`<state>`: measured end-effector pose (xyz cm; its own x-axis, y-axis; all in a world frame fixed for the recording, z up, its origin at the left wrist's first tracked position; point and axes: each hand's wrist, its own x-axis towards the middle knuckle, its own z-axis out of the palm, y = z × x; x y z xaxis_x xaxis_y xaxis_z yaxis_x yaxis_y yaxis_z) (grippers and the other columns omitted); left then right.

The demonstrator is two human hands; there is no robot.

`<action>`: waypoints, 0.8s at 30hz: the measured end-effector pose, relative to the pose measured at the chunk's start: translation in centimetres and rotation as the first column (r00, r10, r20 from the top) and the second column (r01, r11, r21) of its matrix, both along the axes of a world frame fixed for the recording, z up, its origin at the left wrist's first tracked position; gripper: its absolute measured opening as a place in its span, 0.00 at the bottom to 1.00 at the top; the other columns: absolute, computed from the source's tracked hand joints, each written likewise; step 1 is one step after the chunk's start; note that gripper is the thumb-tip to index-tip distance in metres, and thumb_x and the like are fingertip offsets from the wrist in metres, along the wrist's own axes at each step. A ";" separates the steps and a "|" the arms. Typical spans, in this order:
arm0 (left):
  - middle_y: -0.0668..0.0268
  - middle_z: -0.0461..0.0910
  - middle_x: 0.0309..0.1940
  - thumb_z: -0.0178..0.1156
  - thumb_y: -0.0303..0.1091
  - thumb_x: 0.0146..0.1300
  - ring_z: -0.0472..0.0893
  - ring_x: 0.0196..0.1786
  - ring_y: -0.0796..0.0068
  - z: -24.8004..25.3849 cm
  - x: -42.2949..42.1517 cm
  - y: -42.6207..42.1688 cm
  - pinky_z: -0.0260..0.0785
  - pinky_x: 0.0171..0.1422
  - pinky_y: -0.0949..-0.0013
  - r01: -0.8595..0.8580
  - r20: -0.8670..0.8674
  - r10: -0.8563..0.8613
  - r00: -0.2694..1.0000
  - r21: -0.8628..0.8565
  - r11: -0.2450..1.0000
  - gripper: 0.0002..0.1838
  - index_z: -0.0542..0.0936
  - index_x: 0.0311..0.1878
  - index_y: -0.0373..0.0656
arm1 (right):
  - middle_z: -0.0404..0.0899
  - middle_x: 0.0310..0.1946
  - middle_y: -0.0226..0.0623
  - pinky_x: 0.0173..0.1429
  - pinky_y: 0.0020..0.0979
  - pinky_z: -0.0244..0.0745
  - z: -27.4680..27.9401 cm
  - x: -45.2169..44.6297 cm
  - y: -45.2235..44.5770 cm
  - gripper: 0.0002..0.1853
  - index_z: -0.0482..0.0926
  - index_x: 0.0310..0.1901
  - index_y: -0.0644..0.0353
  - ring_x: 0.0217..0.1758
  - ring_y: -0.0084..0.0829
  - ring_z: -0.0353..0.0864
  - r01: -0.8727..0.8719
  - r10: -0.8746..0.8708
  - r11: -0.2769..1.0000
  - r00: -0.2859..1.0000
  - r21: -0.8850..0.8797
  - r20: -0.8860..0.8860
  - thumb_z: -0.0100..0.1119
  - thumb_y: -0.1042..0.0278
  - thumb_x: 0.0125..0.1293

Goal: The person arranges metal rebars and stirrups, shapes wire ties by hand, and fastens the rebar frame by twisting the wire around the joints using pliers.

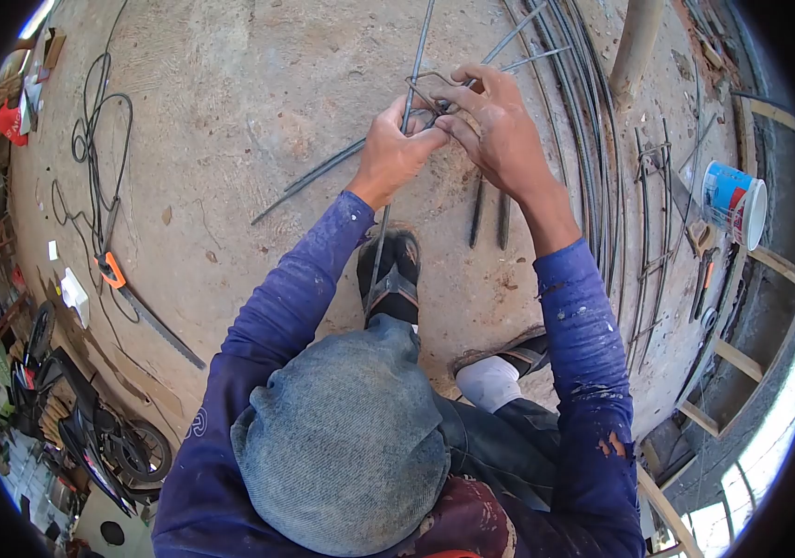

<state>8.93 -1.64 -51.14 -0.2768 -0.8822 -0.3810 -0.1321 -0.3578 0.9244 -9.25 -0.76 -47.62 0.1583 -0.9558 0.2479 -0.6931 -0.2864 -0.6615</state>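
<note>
At the upper middle of the head view, my left hand (397, 149) is closed around a thin steel rod (420, 46) where it crosses a bent wire stirrup (427, 78). My right hand (493, 126) meets it from the right, its fingers pinched at the same joint; the small piece between the fingertips is too hidden to make out. More rods (309, 177) run out behind the hands to the lower left and upper right. Two short dark bar ends (503, 216) show on the ground below my right hand.
Long bars (593, 112) curve along the right, beside a wooden post (637, 46). Further right lie a tied rebar frame (655, 251), pliers (702, 284) and a paint bucket (737, 205). At left are a handsaw (151, 312), black cable (91, 139) and a motorbike (100, 428).
</note>
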 end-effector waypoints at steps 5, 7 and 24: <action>0.77 0.77 0.27 0.71 0.36 0.63 0.72 0.29 0.88 1.9 -0.8 -0.1 0.61 0.30 0.77 -0.064 -0.083 0.082 0.993 0.192 0.979 0.17 0.82 0.53 0.40 | 0.83 0.49 0.40 0.58 0.42 0.76 0.0 -2.4 -2.2 0.11 0.89 0.45 0.58 0.55 0.46 0.80 -0.163 0.160 0.987 0.977 -0.008 -0.141 0.72 0.67 0.62; 0.76 0.79 0.27 0.72 0.37 0.62 0.74 0.30 0.86 1.8 -0.8 -0.1 0.67 0.35 0.75 -0.078 -0.062 0.095 0.994 0.231 0.970 0.17 0.84 0.50 0.39 | 0.85 0.44 0.37 0.57 0.43 0.78 0.2 -2.8 -3.0 0.08 0.90 0.38 0.58 0.53 0.44 0.81 -0.201 0.210 0.977 0.967 0.072 -0.147 0.70 0.64 0.62; 0.78 0.75 0.24 0.73 0.36 0.57 0.69 0.27 0.86 0.9 -2.7 1.2 0.63 0.32 0.74 -0.013 0.230 0.030 0.973 -0.072 0.997 0.14 0.86 0.43 0.39 | 0.87 0.37 0.56 0.44 0.49 0.83 2.5 0.7 -9.5 0.13 0.89 0.40 0.64 0.44 0.55 0.89 0.020 0.402 0.794 0.732 0.607 -0.550 0.70 0.67 0.53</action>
